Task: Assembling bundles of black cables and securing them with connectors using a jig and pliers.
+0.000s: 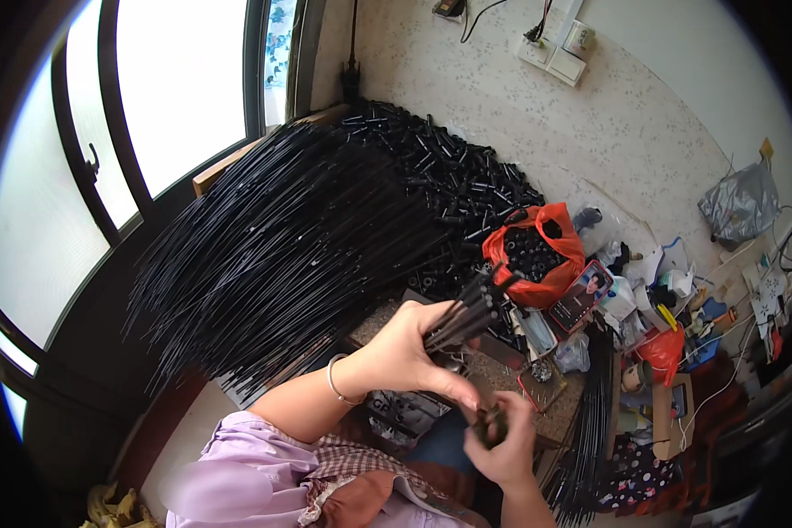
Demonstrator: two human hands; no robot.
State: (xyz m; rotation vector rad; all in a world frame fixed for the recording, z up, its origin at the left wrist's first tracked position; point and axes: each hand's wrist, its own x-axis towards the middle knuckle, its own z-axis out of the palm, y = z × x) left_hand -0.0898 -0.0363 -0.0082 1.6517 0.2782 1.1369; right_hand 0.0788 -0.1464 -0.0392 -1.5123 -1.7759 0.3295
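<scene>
My left hand (405, 350), with a bangle at its wrist, is closed round a bundle of thin black rods (463, 320) that point up and to the right. Its thumb reaches down toward my right hand (512, 444). The right fingers are curled round a small dark olive object (489, 426), too blurred and covered to name. Beyond my left arm lies a big fanned pile of long thin black rods (282, 238). A heap of short black tubes (449, 167) lies behind it against the wall.
A red plastic bag (526, 293) full of small black ring-like parts stands beyond my hands, beside a phone (581, 295) with a lit screen. More black rods (583, 440) hang at the right table edge. Clutter, cables and an open cardboard box (666, 414) lie farther right. Windows are at left.
</scene>
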